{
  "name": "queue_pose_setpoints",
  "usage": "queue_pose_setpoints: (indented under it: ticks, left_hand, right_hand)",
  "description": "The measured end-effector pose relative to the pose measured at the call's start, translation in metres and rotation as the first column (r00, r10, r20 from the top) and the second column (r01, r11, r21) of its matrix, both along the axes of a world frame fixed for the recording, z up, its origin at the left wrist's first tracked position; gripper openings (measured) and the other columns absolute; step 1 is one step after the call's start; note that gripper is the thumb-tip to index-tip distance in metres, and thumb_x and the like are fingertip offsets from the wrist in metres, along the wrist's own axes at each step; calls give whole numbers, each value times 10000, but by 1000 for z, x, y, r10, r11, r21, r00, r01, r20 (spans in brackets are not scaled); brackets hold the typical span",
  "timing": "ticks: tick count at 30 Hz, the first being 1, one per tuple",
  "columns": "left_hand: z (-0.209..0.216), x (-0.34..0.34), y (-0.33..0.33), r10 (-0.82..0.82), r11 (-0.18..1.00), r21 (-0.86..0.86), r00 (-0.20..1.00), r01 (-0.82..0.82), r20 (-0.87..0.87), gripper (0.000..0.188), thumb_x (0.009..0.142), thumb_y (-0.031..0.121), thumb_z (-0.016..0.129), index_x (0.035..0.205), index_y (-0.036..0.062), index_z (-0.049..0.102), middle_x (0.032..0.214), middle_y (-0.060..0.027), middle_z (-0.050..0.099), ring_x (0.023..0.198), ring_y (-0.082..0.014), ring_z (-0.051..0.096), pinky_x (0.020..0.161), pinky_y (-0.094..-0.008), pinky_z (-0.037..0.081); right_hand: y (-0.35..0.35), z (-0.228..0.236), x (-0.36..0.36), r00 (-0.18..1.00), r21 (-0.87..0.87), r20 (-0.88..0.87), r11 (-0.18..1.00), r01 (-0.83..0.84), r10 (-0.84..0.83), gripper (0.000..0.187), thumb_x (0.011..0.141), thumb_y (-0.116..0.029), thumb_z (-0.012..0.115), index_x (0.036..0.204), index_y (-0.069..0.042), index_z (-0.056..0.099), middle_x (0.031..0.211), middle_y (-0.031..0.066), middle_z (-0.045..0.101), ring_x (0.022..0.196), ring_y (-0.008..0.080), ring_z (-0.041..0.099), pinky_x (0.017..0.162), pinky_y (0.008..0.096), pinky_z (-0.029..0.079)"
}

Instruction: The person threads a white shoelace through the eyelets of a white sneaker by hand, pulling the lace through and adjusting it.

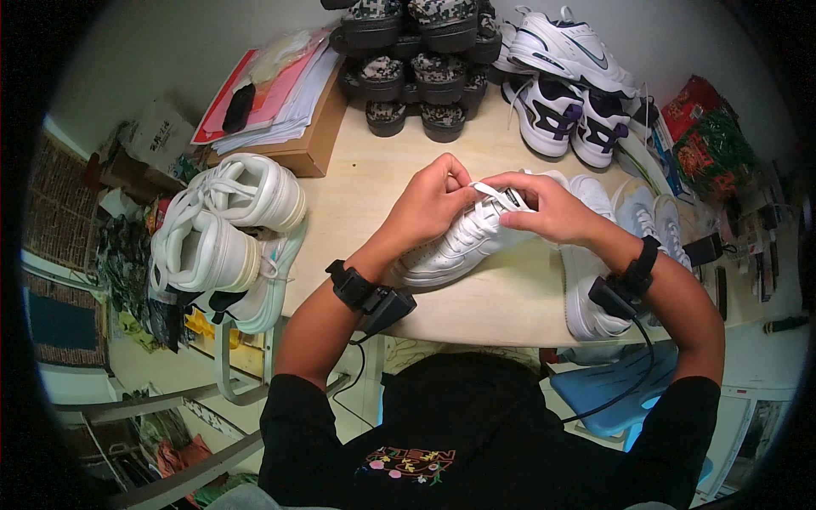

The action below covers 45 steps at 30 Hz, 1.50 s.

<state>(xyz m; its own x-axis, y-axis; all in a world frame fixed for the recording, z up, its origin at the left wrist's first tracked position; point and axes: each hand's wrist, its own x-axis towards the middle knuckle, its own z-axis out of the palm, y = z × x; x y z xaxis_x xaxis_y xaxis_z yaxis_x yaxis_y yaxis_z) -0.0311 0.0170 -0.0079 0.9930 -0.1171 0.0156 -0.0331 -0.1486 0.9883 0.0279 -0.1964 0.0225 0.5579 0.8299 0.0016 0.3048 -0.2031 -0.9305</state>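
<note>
A white sneaker [457, 246] lies tilted on the table in front of me, its toe toward the lower left. My left hand [427, 204] pinches the white shoelace [487, 189] between thumb and fingertips, above the lacing. On the other side, my right hand [554, 207] is closed at the top of the laces near the tongue, thumb and fingers on the lace. The shoe's heel and part of its collar are hidden behind the right hand. Just beyond my right wrist stands another white sneaker [582, 285].
White sneakers [229, 246] are piled on the left table edge. Behind them, papers [280, 98] lie on a cardboard box [321, 140]. Stacked camouflage shoes [440, 76] stand at the back, white-and-purple sneakers [544, 115] at the back right. A blue stool [608, 395] is below the table [365, 217].
</note>
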Motion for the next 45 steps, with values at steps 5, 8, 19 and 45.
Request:
queue_pose_setpoints:
  ticks: [5,8,19,45]
  left_hand:
    - [-3,-2,0,-76,981,-182,996,66,-45,122,920,42,630,992,-14,548,968,-81,656,870,-103,618,747,-234,498]
    - [-4,-3,4,-164,955,-258,985,146,-50,154,910,36,640,1032,-33,577,1050,-93,646,947,-125,614,841,-264,500]
    - [0,5,13,-373,906,-215,928,365,7,93,892,44,667,970,2,640,1262,-115,578,1072,-147,569,932,-298,467]
    - [61,-7,6,-76,755,-654,996,33,-36,210,951,176,617,1004,-26,636,771,-63,648,656,-142,635,649,-270,544]
  right_hand:
    - [-1,-5,2,993,-45,-117,999,0,-5,321,886,-112,636,1187,-9,598,853,7,624,744,67,524,662,234,422]
    - [-1,2,3,993,-176,-101,983,48,-66,223,913,-137,616,1091,-2,627,789,-14,607,705,64,514,638,246,417]
    - [2,44,10,751,-53,657,989,139,-71,239,916,-248,629,895,-20,695,683,78,619,611,148,542,598,278,416]
    - [26,78,31,745,5,660,992,-127,92,190,854,19,648,1039,-5,685,847,71,615,771,177,606,672,287,474]
